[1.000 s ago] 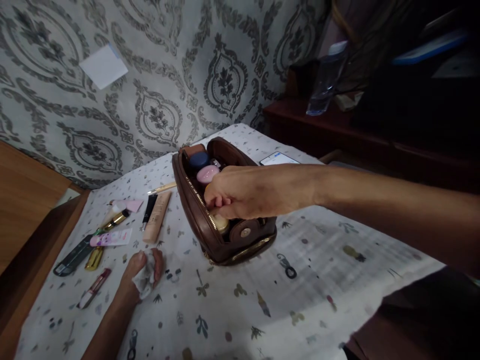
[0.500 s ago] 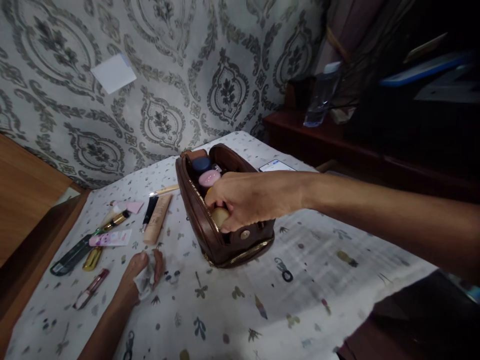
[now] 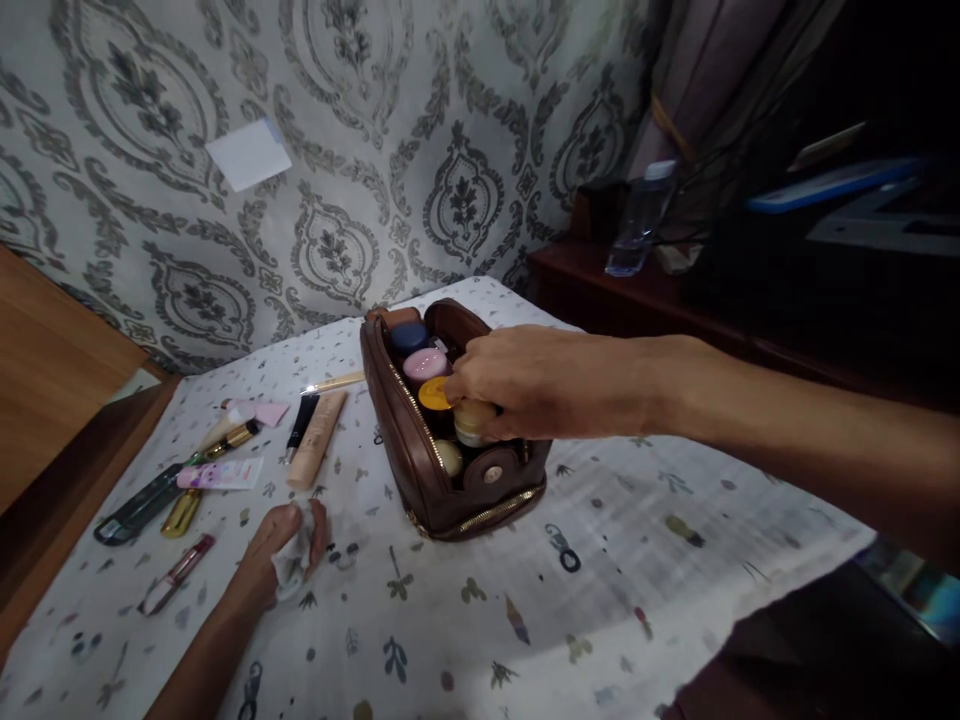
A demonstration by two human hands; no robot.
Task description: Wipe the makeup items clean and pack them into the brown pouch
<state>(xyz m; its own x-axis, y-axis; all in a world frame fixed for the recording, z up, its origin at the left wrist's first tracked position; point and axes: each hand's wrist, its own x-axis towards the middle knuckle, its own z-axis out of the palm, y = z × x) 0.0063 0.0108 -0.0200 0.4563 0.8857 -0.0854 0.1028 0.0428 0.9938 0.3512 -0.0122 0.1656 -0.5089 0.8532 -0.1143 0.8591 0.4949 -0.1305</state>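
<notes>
An open brown cosmetic bag (image 3: 420,470) stands on the patterned tablecloth (image 3: 600,560), holding several small jars with blue, pink, yellow and cream lids. My right hand (image 3: 532,380) reaches over the bag from the right, fingers closed on a small cream jar (image 3: 472,422) lifted just above the bag's opening. My left hand (image 3: 289,545) rests on the cloth left of the bag, closed round a crumpled white tissue (image 3: 289,558).
Tubes and sticks lie in a row to the left: a beige tube (image 3: 316,438), a pink-labelled tube (image 3: 219,474), a gold lipstick (image 3: 180,513), a dark pen-like item (image 3: 135,507). A water bottle (image 3: 637,222) stands on a dark shelf at the right. Wooden furniture borders the left.
My right hand has drawn back to the right and up out of the bag with a cream jar in its fingers, uncovering the yellow lid. The left hand has stayed put.
</notes>
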